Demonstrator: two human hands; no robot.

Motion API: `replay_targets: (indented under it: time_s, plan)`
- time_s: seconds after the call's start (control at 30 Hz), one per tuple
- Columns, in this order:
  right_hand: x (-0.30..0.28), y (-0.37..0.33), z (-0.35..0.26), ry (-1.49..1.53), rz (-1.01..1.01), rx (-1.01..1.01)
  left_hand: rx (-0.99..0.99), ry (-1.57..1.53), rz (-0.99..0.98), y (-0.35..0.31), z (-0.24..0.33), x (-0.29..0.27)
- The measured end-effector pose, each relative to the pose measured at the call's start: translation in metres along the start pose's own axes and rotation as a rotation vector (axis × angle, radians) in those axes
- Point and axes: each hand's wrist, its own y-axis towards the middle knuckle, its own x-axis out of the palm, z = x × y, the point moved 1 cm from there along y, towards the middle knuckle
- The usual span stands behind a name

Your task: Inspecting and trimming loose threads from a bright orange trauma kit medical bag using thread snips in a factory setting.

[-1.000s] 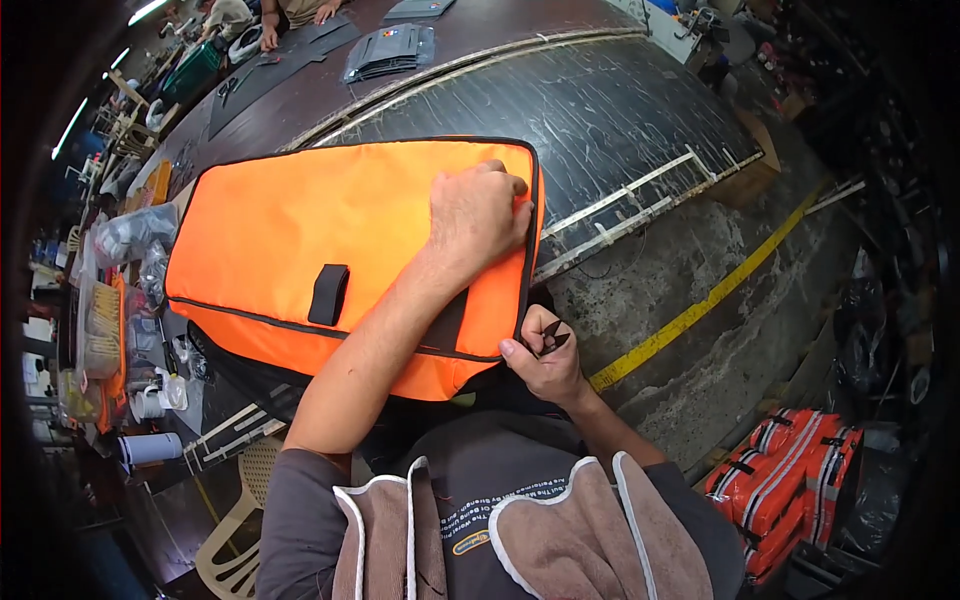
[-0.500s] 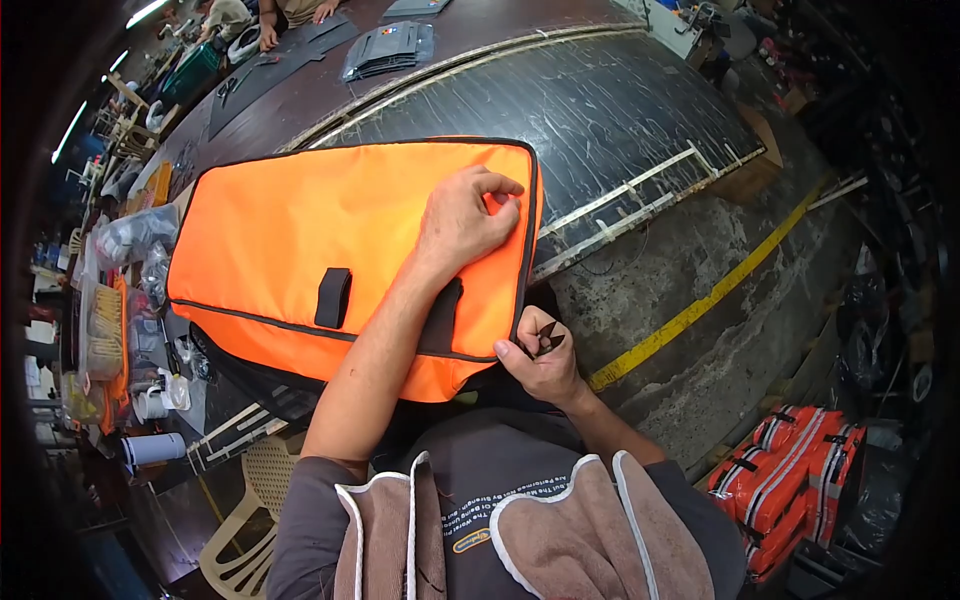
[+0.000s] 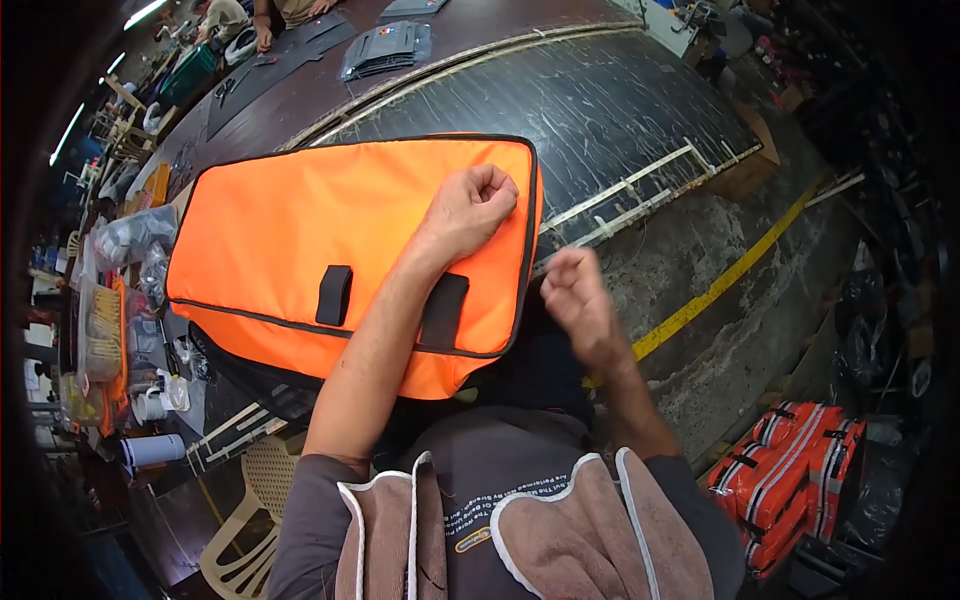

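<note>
A large orange bag [image 3: 300,230] with black piping and two short black straps [image 3: 335,295] lies flat on a dark, scratched worktable [image 3: 620,100]. My left hand [image 3: 470,205] rests on the bag's upper right part, close to its piped edge, with the fingers curled into a fist. My right hand [image 3: 578,305] is raised just off the bag's right edge, over the table's front edge. Its fingers are curled shut, and I cannot see whether anything is inside them.
A stack of dark cut pieces [image 3: 385,48] lies at the table's far side, where another person's arms [image 3: 265,25] work. Jars, bags and a cup [image 3: 110,320] crowd the left. A beige plastic chair [image 3: 250,500] stands lower left. Orange bags [image 3: 790,470] sit on the floor right, past a yellow line [image 3: 740,265].
My right hand has lifted from my lap up to the bag's right edge; the small dark tool seen in it earlier no longer shows. My left hand's fingers have curled into a fist.
</note>
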Motion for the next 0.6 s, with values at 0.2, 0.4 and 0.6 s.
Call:
replay_targets:
  time_s: [0.2,0.4,0.6]
  plan:
    - [-0.029,0.049,-0.034,-0.849,0.219,-0.279,0.008,-0.064,-0.014,-0.003,0.004,0.001]
    - [-0.021,0.072,-0.037,-1.066,0.12,-0.444,0.067,-0.032,-0.026,-0.003,0.0,0.004]
    - [-0.018,0.077,-0.032,-1.196,0.078,-0.442,0.097,0.052,-0.026,-0.003,0.001,0.003]
